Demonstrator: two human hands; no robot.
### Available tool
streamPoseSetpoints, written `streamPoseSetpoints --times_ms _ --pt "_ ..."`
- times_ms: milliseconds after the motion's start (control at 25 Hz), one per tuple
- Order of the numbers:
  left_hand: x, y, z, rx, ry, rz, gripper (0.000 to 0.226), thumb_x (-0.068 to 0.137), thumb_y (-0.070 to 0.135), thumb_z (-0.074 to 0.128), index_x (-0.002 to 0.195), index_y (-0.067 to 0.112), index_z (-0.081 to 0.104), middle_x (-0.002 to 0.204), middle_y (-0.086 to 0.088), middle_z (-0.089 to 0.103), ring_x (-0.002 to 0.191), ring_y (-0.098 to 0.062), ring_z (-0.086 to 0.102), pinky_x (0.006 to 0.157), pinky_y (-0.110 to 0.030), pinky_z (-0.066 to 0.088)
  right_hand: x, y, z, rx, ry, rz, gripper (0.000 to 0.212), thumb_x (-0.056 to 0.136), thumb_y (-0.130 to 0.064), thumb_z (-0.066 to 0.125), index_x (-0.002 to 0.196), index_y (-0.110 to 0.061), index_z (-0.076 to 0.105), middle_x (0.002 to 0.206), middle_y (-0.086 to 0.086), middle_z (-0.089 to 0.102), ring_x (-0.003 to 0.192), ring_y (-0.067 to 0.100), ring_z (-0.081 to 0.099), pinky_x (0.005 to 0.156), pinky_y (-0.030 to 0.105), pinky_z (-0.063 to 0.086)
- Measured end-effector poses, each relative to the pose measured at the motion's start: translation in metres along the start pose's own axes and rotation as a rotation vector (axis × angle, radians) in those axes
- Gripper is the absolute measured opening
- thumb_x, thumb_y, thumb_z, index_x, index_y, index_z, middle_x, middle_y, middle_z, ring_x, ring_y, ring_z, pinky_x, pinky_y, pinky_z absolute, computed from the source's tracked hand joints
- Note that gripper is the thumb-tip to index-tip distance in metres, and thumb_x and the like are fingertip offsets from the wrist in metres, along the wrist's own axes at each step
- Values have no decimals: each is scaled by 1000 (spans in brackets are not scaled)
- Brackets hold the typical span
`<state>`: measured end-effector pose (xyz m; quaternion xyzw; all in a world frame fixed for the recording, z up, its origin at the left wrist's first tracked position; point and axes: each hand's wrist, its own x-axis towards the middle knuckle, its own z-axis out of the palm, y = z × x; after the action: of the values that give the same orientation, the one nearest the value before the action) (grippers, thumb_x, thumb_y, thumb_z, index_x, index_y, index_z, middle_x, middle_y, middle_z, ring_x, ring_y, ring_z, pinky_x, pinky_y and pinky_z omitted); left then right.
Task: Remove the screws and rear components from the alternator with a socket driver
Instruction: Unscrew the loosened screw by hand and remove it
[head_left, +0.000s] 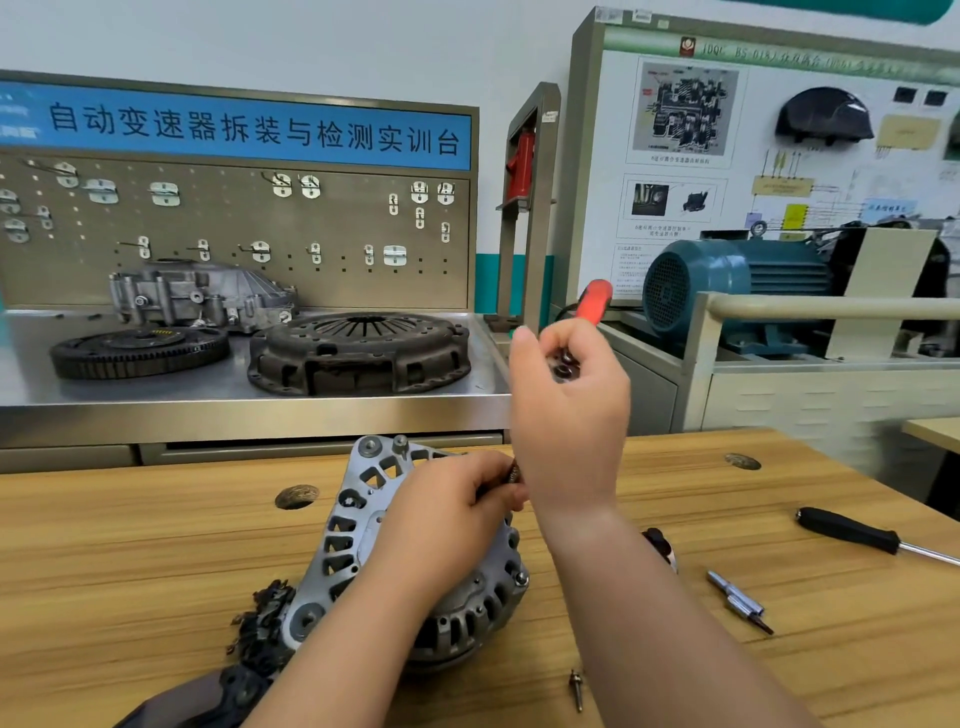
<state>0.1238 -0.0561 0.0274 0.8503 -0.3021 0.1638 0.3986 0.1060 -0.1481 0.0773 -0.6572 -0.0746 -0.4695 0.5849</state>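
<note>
The grey cast alternator (363, 525) lies on the wooden table (130, 571), rear side up. My right hand (566, 410) grips a socket driver with a red handle (595, 299), held upright above the alternator's far right edge; its shaft is hidden behind the hand. My left hand (447, 519) rests on the alternator and pinches the driver's lower end (513, 472) between its fingertips. A loose screw (575, 688) lies on the table in front of the alternator.
A black-handled screwdriver (862, 535) and a chrome bit adapter (740, 603) lie on the table at the right. A black part (660, 543) sits behind my right forearm. Beyond the table stands a steel bench (234, 410) with a clutch cover (358, 351) and flywheel (137, 351).
</note>
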Motion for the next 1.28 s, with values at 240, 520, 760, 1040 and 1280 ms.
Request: streamPoseSetpoints --times_ms 240,520,760,1040,1280 --pt "-3 -3 -5 -41 -65 20 24 91 25 55 75 43 56 75 32 62 77 13 56 62 -6 40 19 -16 -17 529 -800 303 21 80 -5 54 65 -11 41 43 -4 32 38 15 33 43 22 32" --pt "0 -2 0 -38 -26 1 19 89 22 54 81 34 66 76 18 68 74 8 58 64 -14 44 -2 1 -3 32 -6 -10 31 83 -13 58 61 -21 39 55 -5 35 54 25 36 55 38 34" --pt "-3 -5 -2 -36 -55 -12 18 91 28 56 77 39 59 77 20 66 77 4 58 69 -20 48 18 -15 -19 552 -868 288 24 79 -1 53 61 -16 46 42 -1 37 40 16 39 45 23 34" --pt "1 -2 1 -14 -41 -43 13 90 26 55 83 30 66 79 11 69 76 -1 61 70 -27 50 -1 0 -6 76 -73 64 25 83 -11 57 65 -12 41 59 18 49 55 31 44 54 41 41" --pt "-2 -3 -4 -12 -82 -47 17 90 34 56 75 40 59 77 15 67 77 4 59 66 -16 47 18 -14 -24 578 -966 293 24 75 1 55 62 -19 50 46 3 52 44 18 48 48 25 39"
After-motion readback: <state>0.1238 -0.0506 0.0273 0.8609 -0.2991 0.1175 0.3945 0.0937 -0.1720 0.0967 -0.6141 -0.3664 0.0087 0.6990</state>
